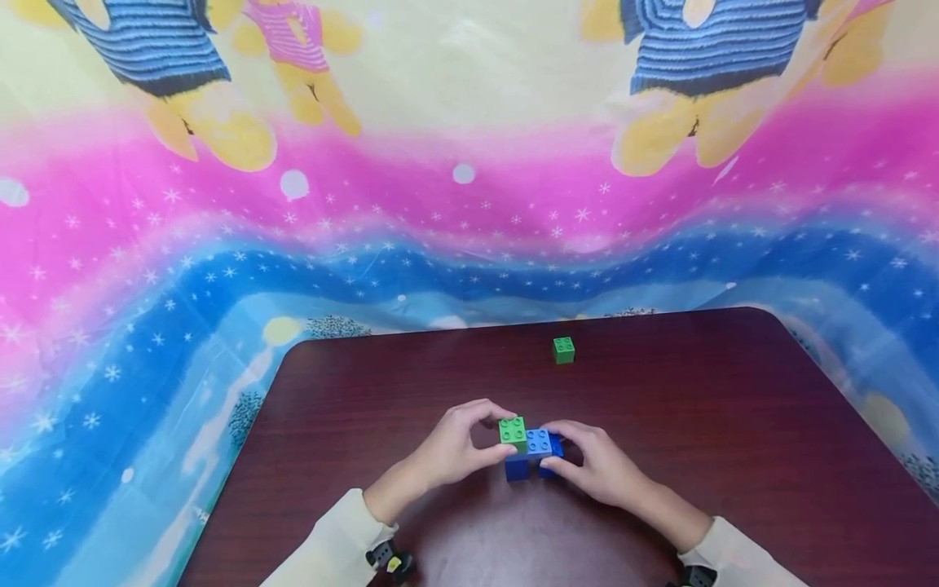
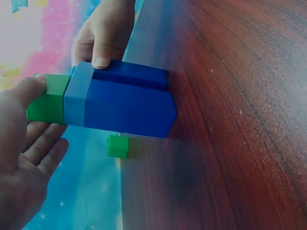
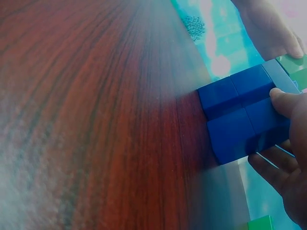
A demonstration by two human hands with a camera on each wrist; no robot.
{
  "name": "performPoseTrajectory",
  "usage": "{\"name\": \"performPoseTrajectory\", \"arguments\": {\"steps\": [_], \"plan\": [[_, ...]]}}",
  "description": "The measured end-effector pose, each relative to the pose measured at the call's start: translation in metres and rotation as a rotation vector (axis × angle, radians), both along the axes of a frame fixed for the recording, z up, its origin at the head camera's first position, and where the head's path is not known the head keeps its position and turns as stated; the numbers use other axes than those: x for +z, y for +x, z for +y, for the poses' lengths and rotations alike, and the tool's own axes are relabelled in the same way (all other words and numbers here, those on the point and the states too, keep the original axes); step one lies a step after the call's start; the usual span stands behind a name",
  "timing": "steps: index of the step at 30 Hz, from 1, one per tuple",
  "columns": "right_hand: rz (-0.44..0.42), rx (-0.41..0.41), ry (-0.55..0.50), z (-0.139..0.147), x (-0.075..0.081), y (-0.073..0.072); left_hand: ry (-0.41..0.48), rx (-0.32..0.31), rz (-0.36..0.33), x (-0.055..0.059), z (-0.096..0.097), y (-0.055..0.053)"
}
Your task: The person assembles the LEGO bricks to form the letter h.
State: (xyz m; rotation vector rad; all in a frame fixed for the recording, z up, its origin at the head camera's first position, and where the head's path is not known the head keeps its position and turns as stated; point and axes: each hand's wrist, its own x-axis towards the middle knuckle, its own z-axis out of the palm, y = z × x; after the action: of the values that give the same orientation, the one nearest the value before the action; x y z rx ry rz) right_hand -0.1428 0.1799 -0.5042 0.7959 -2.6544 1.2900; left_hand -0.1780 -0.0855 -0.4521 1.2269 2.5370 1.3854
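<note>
A small block structure stands on the table between the hands. Its dark blue bricks (image 2: 132,108) form two columns side by side, each of two stacked bricks. Across their top lies a light blue brick (image 1: 539,443), and a green brick (image 1: 512,434) sits on its left end. My left hand (image 1: 455,447) pinches this green brick between thumb and fingers. From the other side, my right hand (image 1: 600,469) holds the right column near its top, the thumb pressed on the near face of a dark blue brick (image 3: 268,120). My right fingers are partly hidden behind the column.
Farther back, close to the far edge of the dark brown table (image 1: 411,367), stands another green brick (image 1: 563,350). Behind the table hangs a colourful printed cloth (image 1: 469,204). Black wrist devices show below the sleeves, at the bottom of the head view.
</note>
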Motion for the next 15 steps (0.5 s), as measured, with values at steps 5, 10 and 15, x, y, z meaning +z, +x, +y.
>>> {"name": "performPoseTrajectory", "arguments": {"steps": [5,10,15], "plan": [[0.006,-0.005,-0.006,0.000,-0.001,0.000,0.013,0.006,0.018,-0.004,0.002,0.001],[0.005,-0.006,0.001,0.000,-0.003,0.000,0.019,0.024,0.030,-0.009,0.002,0.004],[0.007,-0.009,0.001,-0.001,-0.001,0.001,0.030,0.031,0.028,-0.015,0.003,0.004]]}}
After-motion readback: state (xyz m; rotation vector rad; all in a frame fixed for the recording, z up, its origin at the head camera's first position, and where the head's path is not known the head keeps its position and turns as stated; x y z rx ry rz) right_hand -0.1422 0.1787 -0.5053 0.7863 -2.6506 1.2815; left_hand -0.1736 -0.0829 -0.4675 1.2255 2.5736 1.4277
